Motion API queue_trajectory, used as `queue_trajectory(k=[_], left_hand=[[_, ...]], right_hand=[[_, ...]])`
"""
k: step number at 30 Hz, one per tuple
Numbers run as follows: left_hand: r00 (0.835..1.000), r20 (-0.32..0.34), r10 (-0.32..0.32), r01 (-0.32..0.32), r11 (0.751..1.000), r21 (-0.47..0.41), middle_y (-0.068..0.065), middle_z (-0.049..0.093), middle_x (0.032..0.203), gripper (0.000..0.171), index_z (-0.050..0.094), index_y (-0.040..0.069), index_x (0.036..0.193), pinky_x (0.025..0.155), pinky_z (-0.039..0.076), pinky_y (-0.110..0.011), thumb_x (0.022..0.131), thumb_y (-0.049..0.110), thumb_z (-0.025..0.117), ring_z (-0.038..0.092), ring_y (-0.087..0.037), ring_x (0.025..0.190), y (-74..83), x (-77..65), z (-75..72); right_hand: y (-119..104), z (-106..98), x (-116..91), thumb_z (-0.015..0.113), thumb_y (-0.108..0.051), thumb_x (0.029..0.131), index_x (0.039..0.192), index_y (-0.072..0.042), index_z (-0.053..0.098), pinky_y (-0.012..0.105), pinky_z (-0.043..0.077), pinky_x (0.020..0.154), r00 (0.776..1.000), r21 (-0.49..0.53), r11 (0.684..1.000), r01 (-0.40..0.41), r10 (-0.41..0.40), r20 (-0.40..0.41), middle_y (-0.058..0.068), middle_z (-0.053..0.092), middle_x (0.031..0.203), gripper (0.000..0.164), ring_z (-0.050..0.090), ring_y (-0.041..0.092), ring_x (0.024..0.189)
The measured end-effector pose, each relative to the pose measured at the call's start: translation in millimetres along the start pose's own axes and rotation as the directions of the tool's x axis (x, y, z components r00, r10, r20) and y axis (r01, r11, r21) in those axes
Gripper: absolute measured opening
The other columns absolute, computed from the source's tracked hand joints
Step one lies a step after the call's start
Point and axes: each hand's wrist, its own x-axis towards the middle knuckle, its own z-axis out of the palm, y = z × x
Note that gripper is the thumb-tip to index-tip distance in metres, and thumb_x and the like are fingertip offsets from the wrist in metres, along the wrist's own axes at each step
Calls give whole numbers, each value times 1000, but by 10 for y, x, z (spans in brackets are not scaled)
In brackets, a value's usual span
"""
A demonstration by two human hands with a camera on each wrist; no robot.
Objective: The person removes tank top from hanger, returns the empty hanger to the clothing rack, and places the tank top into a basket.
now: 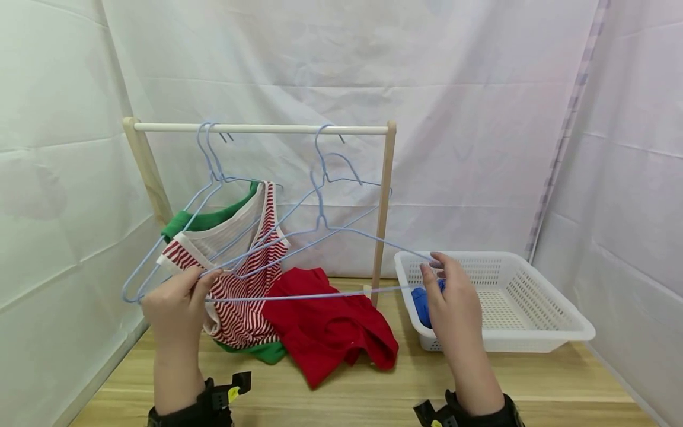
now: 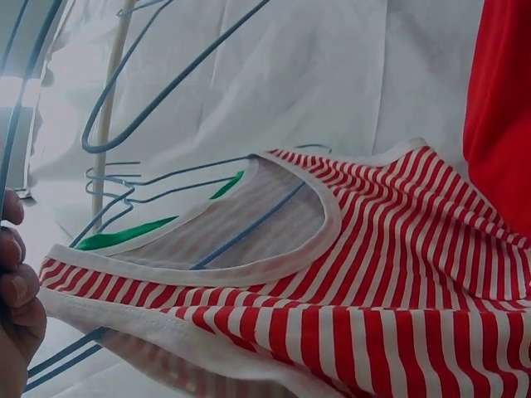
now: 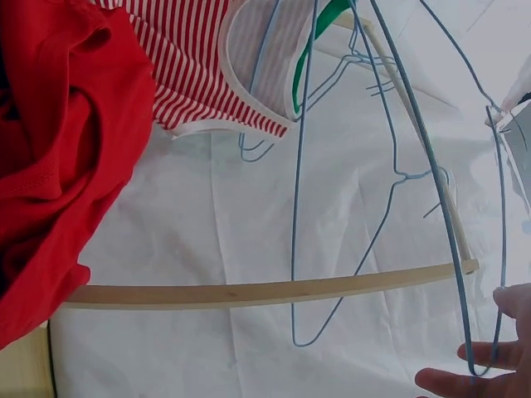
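A light blue clothes hanger (image 1: 320,222) is held out level in front of the rack, hook upward. My left hand (image 1: 178,299) grips its left end with curled fingers. At the other end, the fingers of my right hand (image 1: 453,293) are extended and touch the corner of the hanger, thumb apart from them. Behind my left hand, a red-and-white striped tank top (image 1: 251,308) hangs from a hanger on the rack, with a green garment (image 1: 210,219) behind it. A red garment (image 1: 331,320) lies crumpled on the table below the held hanger.
A clothes rack with a white rail (image 1: 267,128) and wooden posts (image 1: 385,207) stands at the back. Another bare blue hanger (image 1: 318,145) hangs toward its right. The white basket (image 1: 533,341) at the right has a blue cloth (image 1: 421,305) inside. White sheets enclose the wooden table (image 1: 341,409).
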Motion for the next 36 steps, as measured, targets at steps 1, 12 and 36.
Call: queue_trajectory(k=[1,12,36], left_hand=[[1000,-16,-21,21,1000,10,2,29,46,65,39,10,53,41,11,-23,93,61,42,20,-9,41,-14,-2,-7],[951,-111,-289,291,957,-2,-1,22,46,69,30,8,52,45,7,-22,91,61,50,12,-6,44,-93,-20,-84],[677,-130,-725,724,687,-63,15,37,46,56,47,-3,58,42,24,-15,96,37,59,36,8,38,-387,-211,-152]], right_hand=[[-1,-8,-3,46,-41,103,137,-5,50,53,46,84,1000,8,1000,-16,16,-4,15,61,121,50,57,33,108],[5,15,-15,45,-43,103,137,-5,50,54,46,86,999,23,1000,2,-3,35,14,61,122,51,56,32,109],[-21,92,-53,44,-44,103,131,-6,56,49,48,80,993,23,998,66,-68,95,11,63,118,49,58,30,105]])
